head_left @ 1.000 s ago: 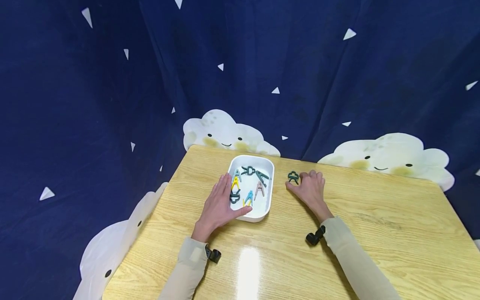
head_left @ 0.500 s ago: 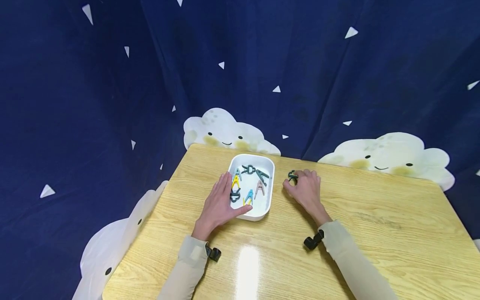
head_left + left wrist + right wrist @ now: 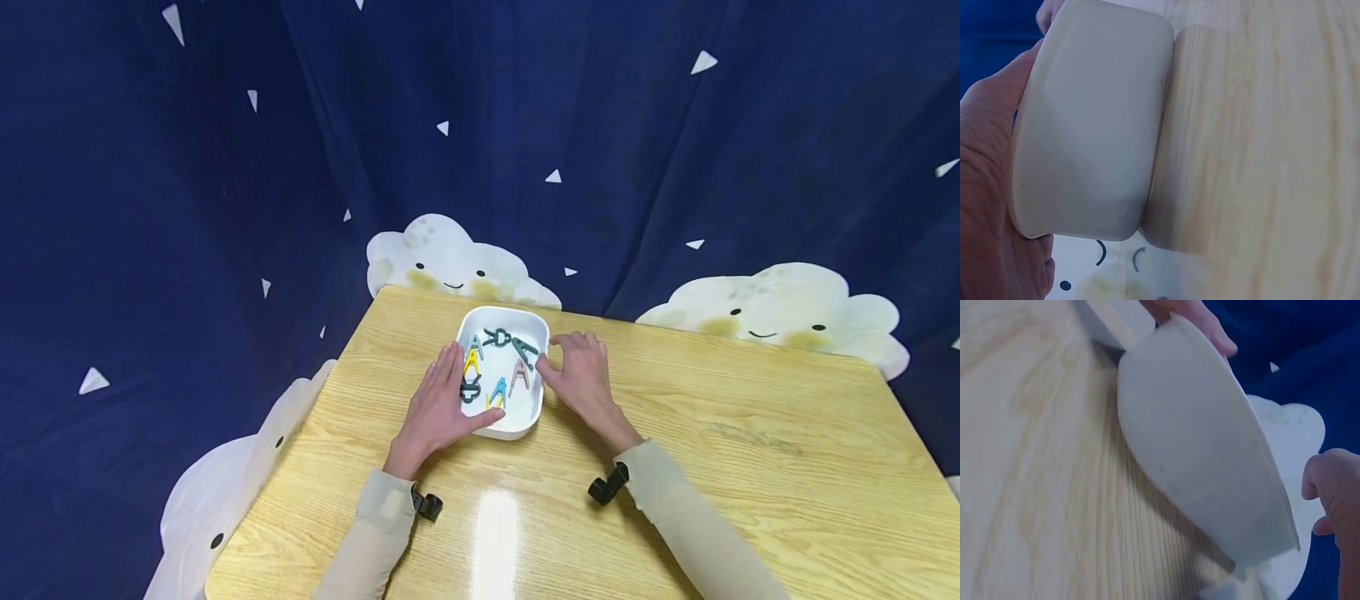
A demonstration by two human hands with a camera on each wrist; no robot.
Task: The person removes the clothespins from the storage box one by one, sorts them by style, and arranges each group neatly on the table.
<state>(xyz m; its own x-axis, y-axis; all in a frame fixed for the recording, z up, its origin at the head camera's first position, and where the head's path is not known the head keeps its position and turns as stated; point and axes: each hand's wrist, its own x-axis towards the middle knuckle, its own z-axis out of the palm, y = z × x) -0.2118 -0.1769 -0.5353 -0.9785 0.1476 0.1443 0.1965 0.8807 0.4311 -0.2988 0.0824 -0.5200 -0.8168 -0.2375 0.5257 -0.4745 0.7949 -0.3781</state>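
Left grip [image 3: 433,406], fingers straight, against smooth rounded box [image 3: 510,434] | right grip [image 3: 582,377]: can't tell if holding | grained table [image 3: 772,467]

Head view: looks forward and down from above the table [image 3: 750,483], well back, reaching the curtain [image 3: 495,100]. Left wrist view: low, close, rolled sideways, facing the outside of the white tub [image 3: 510,433]. Right wrist view: likewise low, close and rolled. Both share the tub's exterior and some curtain.

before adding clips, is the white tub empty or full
Partly filled: in the head view, a blue clip, a pink clip and others lie inside the white tub, with bare space left.
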